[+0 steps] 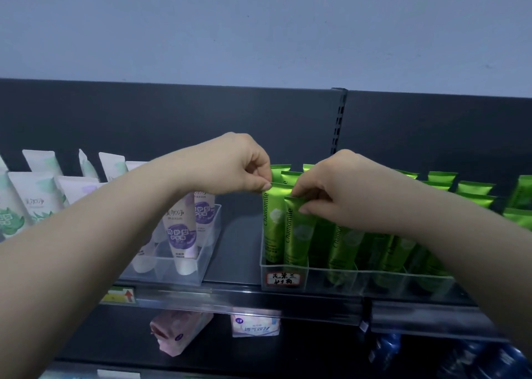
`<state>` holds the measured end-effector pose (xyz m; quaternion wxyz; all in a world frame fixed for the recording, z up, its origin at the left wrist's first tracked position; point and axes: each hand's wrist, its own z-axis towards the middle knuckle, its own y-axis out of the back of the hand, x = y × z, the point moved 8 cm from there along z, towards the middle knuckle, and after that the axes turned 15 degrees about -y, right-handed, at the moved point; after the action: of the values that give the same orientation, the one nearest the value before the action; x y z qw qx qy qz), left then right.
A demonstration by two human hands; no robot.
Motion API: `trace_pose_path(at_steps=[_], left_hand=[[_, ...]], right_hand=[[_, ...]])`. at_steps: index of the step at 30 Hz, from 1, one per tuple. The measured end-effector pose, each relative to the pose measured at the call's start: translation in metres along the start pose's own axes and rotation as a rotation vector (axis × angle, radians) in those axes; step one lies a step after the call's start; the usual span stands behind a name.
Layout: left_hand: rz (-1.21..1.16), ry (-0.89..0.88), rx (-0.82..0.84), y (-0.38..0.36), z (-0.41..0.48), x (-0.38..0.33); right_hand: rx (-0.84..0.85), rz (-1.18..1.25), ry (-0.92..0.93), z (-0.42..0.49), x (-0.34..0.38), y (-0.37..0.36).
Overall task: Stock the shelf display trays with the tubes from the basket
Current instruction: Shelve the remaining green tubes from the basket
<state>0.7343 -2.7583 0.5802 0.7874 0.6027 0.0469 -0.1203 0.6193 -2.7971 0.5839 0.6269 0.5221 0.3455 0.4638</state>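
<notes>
Green tubes (298,232), left hand (233,163), right hand (336,188) pinching, white tubes (184,234) beside

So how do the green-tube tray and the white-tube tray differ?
The green tray has a handwritten label in front; the white tray shows none. The green tray is packed in rows; the white tray looks sparser. The left hand and right hand pinch green tubes in the green tray, not the white tray. Both are clear plastic on one shelf.
</notes>
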Motion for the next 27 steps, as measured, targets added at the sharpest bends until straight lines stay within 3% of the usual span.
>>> trace_pose_path(at_steps=[3,7,14,21,27], left_hand=[[-0.033,0.008,-0.009,0.011,-0.001,0.005],[-0.022,0.034,-0.139,0.038,0.011,0.022],[0.058,0.088,0.051,0.001,0.038,0.038],[0.192,-0.016,-0.012,0.004,0.041,0.032],[0.209,-0.014,0.040,0.000,0.043,0.031]], right_hand=[[-0.047,0.064,-0.008,0.003,-0.010,0.017],[-0.112,0.131,-0.091,0.024,-0.029,0.035],[0.023,-0.060,-0.081,0.057,-0.015,-0.001],[0.077,-0.036,-0.096,0.059,-0.020,-0.010],[0.062,-0.018,-0.082,0.058,-0.021,-0.009]])
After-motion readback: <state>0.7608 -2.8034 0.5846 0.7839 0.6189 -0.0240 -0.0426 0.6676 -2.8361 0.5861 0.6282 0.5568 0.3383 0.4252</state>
